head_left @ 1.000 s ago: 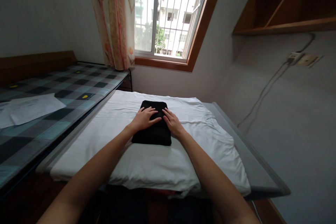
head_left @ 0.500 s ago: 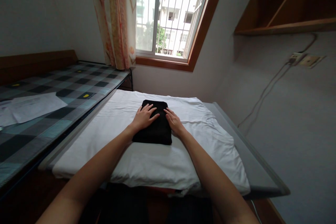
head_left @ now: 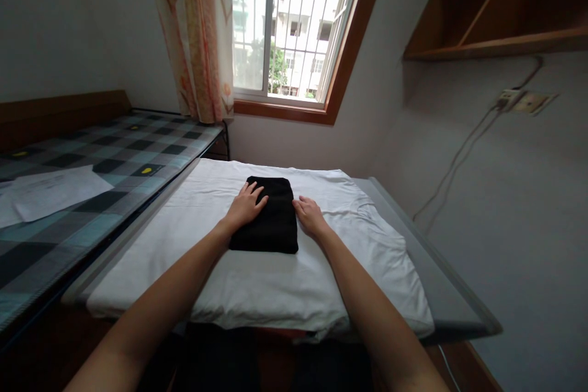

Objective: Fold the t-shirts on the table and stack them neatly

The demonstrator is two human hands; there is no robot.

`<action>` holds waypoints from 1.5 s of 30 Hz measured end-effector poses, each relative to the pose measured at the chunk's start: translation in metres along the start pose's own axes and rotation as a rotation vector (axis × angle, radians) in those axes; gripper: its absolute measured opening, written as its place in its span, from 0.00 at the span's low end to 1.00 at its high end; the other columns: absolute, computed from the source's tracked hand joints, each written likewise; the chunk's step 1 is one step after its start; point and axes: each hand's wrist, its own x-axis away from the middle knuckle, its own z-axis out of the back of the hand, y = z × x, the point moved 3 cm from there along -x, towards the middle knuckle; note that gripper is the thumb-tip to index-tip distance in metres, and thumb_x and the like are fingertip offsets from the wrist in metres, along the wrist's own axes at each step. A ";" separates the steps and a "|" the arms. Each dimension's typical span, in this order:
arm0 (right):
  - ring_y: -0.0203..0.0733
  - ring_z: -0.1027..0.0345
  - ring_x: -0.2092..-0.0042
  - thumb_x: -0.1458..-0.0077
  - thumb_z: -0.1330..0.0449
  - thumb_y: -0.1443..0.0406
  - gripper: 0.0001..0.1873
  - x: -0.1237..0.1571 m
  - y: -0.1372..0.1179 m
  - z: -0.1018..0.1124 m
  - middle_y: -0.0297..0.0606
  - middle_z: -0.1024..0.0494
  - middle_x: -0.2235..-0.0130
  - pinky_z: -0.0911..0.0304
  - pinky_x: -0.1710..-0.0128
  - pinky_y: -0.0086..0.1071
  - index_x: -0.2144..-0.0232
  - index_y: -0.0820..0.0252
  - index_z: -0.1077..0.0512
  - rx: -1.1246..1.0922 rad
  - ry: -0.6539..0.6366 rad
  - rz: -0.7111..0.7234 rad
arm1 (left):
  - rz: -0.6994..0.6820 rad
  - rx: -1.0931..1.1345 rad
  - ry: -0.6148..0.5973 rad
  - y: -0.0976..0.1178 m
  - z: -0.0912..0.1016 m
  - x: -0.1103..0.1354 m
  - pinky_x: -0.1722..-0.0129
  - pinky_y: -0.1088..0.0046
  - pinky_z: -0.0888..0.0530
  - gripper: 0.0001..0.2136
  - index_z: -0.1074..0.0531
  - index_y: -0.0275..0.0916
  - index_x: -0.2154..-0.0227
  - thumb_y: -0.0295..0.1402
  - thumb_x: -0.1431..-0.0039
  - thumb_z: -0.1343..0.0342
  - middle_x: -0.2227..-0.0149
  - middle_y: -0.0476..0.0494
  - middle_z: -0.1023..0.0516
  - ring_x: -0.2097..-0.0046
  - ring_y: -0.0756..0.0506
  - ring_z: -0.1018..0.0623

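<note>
Black folded cloth lies flat on a spread white cloth, middle of the grey table. Its folds are lost in the dark colour; far left part covered by the left hand. That hand lies palm down, fingers spread apart. Right hand at the cloth's right edge, fingers close together; cannot tell whether they pinch the edge or merely touch it. White cloth hides most of the tabletop. Near side, below the table: deep shadow, little legible.

Far right, high: wooden shelf, cut off by the frame; compartments dark, contents not discernible. Left: checked mattress bearing papers, cut off at left, print unreadable. Curtain covers the window's left side.
</note>
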 end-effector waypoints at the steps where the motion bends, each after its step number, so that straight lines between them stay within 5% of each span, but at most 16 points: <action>1: 0.47 0.41 0.38 0.32 0.59 0.56 0.25 0.000 0.000 0.001 0.47 0.31 0.40 0.47 0.40 0.40 0.47 0.56 0.26 0.001 -0.004 0.000 | -0.001 -0.004 -0.004 0.001 0.001 0.000 0.36 0.56 0.42 0.24 0.34 0.36 0.41 0.45 0.34 0.55 0.35 0.36 0.39 0.33 0.35 0.45; 11: 0.48 0.40 0.38 0.33 0.58 0.56 0.25 0.000 0.000 0.001 0.45 0.31 0.41 0.46 0.41 0.41 0.47 0.55 0.26 -0.007 0.004 -0.008 | 0.005 0.030 -0.012 0.000 0.004 0.000 0.37 0.56 0.40 0.24 0.33 0.37 0.42 0.45 0.35 0.54 0.36 0.36 0.37 0.33 0.35 0.43; 19: 0.48 0.40 0.39 0.33 0.57 0.55 0.24 0.000 0.002 -0.001 0.46 0.30 0.41 0.45 0.41 0.41 0.49 0.55 0.25 -0.012 0.014 0.008 | 0.140 0.143 0.191 -0.009 0.020 -0.005 0.40 0.59 0.35 0.17 0.27 0.37 0.50 0.40 0.35 0.53 0.41 0.36 0.32 0.40 0.39 0.32; 25: 0.48 0.40 0.39 0.33 0.57 0.56 0.25 0.000 0.002 0.000 0.48 0.31 0.41 0.46 0.40 0.41 0.48 0.57 0.26 -0.020 0.013 0.004 | -0.031 0.098 0.049 0.005 0.012 -0.001 0.37 0.45 0.46 0.20 0.28 0.45 0.48 0.47 0.35 0.54 0.36 0.42 0.36 0.34 0.36 0.42; 29: 0.49 0.40 0.39 0.33 0.57 0.56 0.24 -0.001 0.003 -0.001 0.49 0.31 0.41 0.46 0.40 0.43 0.48 0.57 0.26 -0.032 0.013 0.013 | -0.126 -0.012 -0.038 0.009 0.005 0.002 0.37 0.50 0.43 0.24 0.30 0.43 0.44 0.50 0.38 0.51 0.36 0.41 0.38 0.33 0.35 0.43; 45: 0.46 0.40 0.39 0.33 0.56 0.56 0.24 0.000 0.000 0.002 0.47 0.31 0.41 0.47 0.40 0.40 0.48 0.57 0.26 -0.027 0.005 -0.007 | -0.121 -0.058 -0.053 0.009 0.005 0.003 0.37 0.52 0.42 0.25 0.32 0.43 0.43 0.50 0.37 0.53 0.36 0.41 0.38 0.33 0.36 0.43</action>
